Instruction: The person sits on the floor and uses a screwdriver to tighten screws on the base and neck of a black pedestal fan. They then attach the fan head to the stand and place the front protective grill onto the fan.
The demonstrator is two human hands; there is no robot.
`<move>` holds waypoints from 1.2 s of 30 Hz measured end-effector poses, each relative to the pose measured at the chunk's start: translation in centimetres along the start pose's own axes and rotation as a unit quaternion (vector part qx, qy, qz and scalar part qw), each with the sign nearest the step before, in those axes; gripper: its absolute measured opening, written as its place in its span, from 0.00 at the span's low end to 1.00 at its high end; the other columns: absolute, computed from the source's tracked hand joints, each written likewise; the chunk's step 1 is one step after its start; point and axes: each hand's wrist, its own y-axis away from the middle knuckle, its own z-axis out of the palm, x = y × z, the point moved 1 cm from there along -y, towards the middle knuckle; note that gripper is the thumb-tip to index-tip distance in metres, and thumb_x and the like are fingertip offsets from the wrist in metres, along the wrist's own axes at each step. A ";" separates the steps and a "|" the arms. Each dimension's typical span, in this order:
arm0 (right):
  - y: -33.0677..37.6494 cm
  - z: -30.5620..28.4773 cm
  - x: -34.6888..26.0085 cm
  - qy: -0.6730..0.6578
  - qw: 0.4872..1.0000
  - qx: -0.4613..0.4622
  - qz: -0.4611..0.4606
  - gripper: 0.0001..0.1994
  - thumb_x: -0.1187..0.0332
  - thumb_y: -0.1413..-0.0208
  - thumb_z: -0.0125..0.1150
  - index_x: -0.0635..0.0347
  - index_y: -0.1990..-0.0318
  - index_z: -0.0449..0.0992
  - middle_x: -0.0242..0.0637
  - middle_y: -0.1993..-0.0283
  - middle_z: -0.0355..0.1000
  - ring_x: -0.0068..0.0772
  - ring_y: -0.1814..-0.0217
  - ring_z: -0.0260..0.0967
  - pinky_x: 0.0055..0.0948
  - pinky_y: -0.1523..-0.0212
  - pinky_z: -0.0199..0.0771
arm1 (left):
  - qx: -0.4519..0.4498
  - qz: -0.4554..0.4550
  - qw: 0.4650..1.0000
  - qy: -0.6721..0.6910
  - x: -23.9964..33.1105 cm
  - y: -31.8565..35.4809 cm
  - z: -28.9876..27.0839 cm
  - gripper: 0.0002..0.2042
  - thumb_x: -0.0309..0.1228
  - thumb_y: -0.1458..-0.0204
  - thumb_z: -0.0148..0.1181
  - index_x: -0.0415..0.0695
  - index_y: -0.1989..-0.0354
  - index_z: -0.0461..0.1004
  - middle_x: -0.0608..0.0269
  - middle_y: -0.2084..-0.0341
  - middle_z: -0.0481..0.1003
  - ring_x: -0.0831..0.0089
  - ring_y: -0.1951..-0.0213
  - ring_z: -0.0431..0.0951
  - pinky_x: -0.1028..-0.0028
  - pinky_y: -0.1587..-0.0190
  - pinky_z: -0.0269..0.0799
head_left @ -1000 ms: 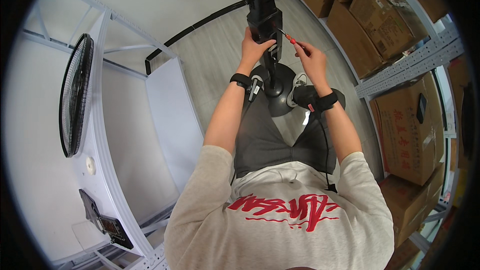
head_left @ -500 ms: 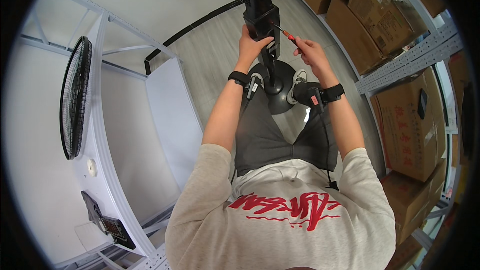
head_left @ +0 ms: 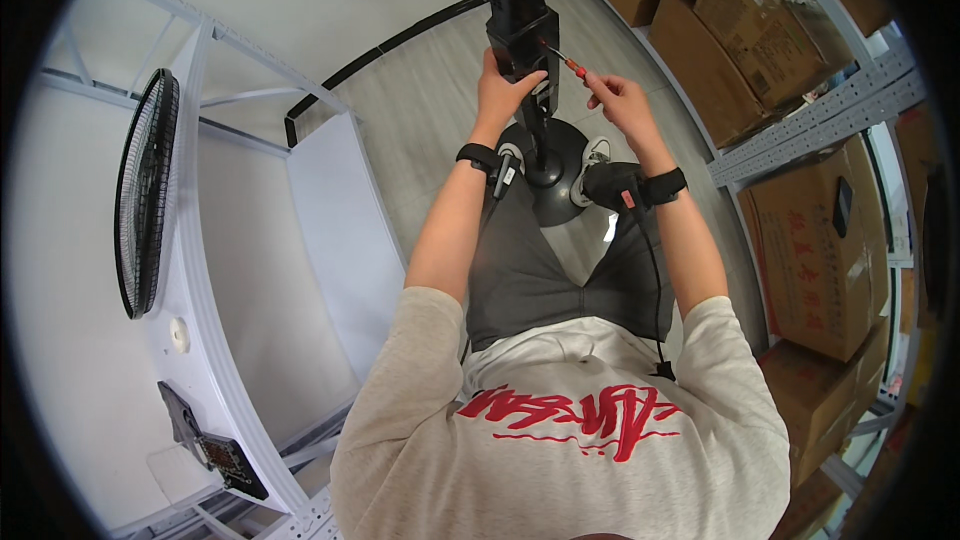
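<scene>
A black standing fan (head_left: 523, 41) rises in front of me, its round base (head_left: 560, 195) on the floor between my shoes. My left hand (head_left: 503, 90) is wrapped round the lower part of the fan's boxy housing, thumb across its near face. In my right hand (head_left: 622, 100) is a screwdriver (head_left: 573, 67) with a red handle, pinched at the handle's end by the fingers. Its thin shaft slants up and left, and the tip meets the right part of the housing. The screw itself is too small to make out.
On the white shelf at left stand a round black fan grille (head_left: 147, 195), a small white round part (head_left: 180, 335) and a dark stand-like device (head_left: 228, 460). Cardboard boxes (head_left: 700, 65) fill the metal rack at right. A dark phone-like object (head_left: 843, 206) lies on one box (head_left: 815, 260).
My right hand's fingers have shifted slightly at the screwdriver's handle, with the tip still at the housing. My left hand keeps its hold. The view has moved a little.
</scene>
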 end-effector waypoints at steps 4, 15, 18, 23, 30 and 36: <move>1.6 0.0 1.4 0.031 0.995 0.075 -0.065 0.19 0.53 0.40 0.62 0.64 0.59 0.82 0.32 0.76 0.77 0.18 0.75 0.69 0.23 0.73 0.64 | -0.017 0.011 0.999 -0.029 -3.6 2.4 0.1 0.46 0.40 0.63 0.79 0.37 0.36 0.59 0.50 0.48 0.73 0.59 0.45 0.73 0.66 0.42 0.68; 7.9 5.2 8.5 0.105 0.989 0.087 -0.061 0.15 0.62 0.42 0.64 0.63 0.53 0.79 0.35 0.75 0.74 0.20 0.73 0.68 0.24 0.69 0.68 | 0.060 -0.058 0.996 0.042 -9.7 6.9 2.6 0.36 0.31 0.51 0.71 0.36 0.34 0.60 0.51 0.43 0.72 0.62 0.43 0.72 0.67 0.39 0.65; 8.3 6.6 7.2 0.119 0.986 0.089 -0.070 0.15 0.62 0.43 0.64 0.61 0.52 0.79 0.43 0.69 0.76 0.33 0.70 0.73 0.30 0.67 0.72 | 0.087 -0.069 0.993 0.040 -10.1 6.9 2.7 0.34 0.30 0.52 0.72 0.37 0.37 0.64 0.53 0.48 0.75 0.63 0.47 0.76 0.68 0.43 0.70; 7.6 7.4 6.4 0.145 0.982 0.092 -0.084 0.14 0.64 0.43 0.63 0.61 0.52 0.79 0.47 0.63 0.78 0.44 0.66 0.77 0.35 0.64 0.75 | 0.082 -0.080 0.993 0.040 -9.7 6.8 2.7 0.32 0.29 0.53 0.72 0.38 0.38 0.67 0.55 0.51 0.78 0.66 0.50 0.79 0.69 0.47 0.73; 6.7 9.0 5.6 0.197 0.954 0.129 -0.185 0.14 0.65 0.42 0.62 0.61 0.52 0.78 0.46 0.61 0.77 0.52 0.64 0.75 0.39 0.63 0.75 | 0.075 -0.074 0.991 0.082 -10.3 6.6 2.3 0.32 0.27 0.53 0.70 0.39 0.37 0.67 0.57 0.51 0.79 0.68 0.50 0.79 0.70 0.47 0.72; 6.9 9.4 5.8 0.232 0.946 0.131 -0.182 0.14 0.64 0.41 0.62 0.62 0.52 0.78 0.47 0.61 0.78 0.52 0.63 0.76 0.39 0.63 0.75 | 0.083 -0.074 0.989 0.099 -10.1 6.7 2.1 0.31 0.27 0.53 0.70 0.39 0.37 0.68 0.58 0.50 0.78 0.69 0.50 0.78 0.71 0.46 0.72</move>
